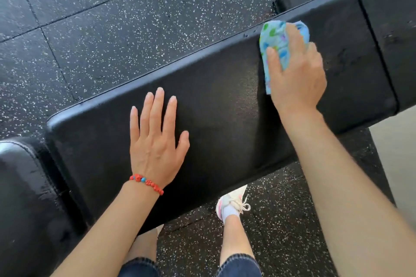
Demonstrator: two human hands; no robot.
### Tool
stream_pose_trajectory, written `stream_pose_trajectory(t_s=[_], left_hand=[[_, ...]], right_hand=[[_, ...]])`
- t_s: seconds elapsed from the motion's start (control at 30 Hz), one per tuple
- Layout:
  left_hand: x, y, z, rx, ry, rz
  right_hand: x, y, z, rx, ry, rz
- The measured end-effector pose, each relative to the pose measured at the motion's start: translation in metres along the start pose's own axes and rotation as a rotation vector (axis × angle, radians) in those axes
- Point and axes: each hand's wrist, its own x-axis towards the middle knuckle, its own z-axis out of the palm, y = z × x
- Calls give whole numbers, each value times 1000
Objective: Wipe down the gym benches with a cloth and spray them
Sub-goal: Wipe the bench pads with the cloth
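**Black bench pad under two hands, cloth at the far right**

A black rubber floor (94, 29) flecked with white, laid in square tiles, fills the background from 9 to 12 o'clock and shows again under the bench at 5 o'clock. Across it runs the bench (225, 105), a long black padded slab whose long axis climbs from 8 o'clock to 2 o'clock. A seam at 2 o'clock divides the middle pad from a second pad (391, 36); another gap at 8 o'clock sets off a third pad (24, 198), glossy with wet streaks.

The left hand (157, 139) lies flat on the middle pad at 7 o'clock, palm down, fingers straight and slightly spread, pointing toward 12. A red beaded bracelet (146, 183) circles its wrist.

The right hand (297, 76) sits on the same pad at 2 o'clock, just short of the seam. Its fingers curl over a light-blue cloth (273, 42) patterned in green and purple, pressing it against the pad; the cloth bunches out past the fingertips and thumb toward the bench's far edge.

Below the bench's near edge at 6 o'clock stands a white sneaker (231, 203) with a white sock, and denim hems show at the bottom.
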Motion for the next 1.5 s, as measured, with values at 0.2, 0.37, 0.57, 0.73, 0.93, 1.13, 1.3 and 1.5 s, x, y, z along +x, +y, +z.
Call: stream_pose_trajectory(t_s=[0.2,0.37,0.57,0.73,0.93,1.13,1.3,1.5], left_hand=[[10,31,-3,-72,76,-52],[30,77,10,-73,45,-8],[30,78,15,-25,24,-2],[30,80,14,-60,43,-9],[35,94,10,-83,59,31],[46,120,17,-92,36,55],[44,120,25,-28,38,66],[44,125,22,-32,31,39]], right_hand=[[-47,-20,0,-11,-54,-425],[0,23,-8,1,15,-245],[-39,13,-7,-35,14,-261],[-67,32,-11,-17,3,-596],[-18,80,-24,-5,37,-255],[-65,62,-22,-64,21,-328],[-47,105,-28,-59,46,-489],[-18,140,-36,-16,115,-22]])
